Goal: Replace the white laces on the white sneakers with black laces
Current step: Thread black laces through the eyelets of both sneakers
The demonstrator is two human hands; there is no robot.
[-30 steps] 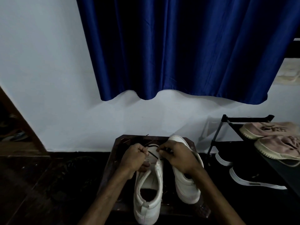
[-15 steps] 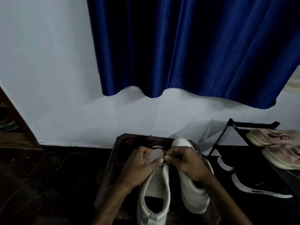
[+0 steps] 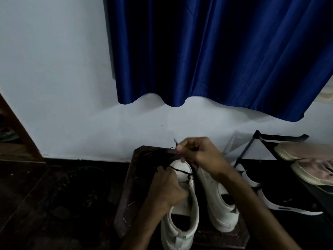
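Two white sneakers stand side by side on a small dark wooden stool (image 3: 129, 201), toes toward the wall. My left hand (image 3: 166, 186) rests on the left sneaker (image 3: 182, 222) and pinches a black lace (image 3: 180, 170) that crosses its toe. My right hand (image 3: 200, 154) is raised above the toe of the right sneaker (image 3: 216, 201) and holds the other end of the black lace, whose tip sticks up past my fingers. The eyelets are mostly hidden by my hands.
A white wall and a blue curtain (image 3: 216, 60) lie behind the stool. A black shoe rack (image 3: 266, 139) at the right holds pinkish shoes (image 3: 306, 150) and dark shoes with white soles (image 3: 281, 204). The floor at the left is dark, with a wooden frame (image 3: 16, 123).
My right hand has risen and pulled the black lace up and away from the left sneaker's toe. My left hand has slid back onto the shoe. The view has shifted slightly.
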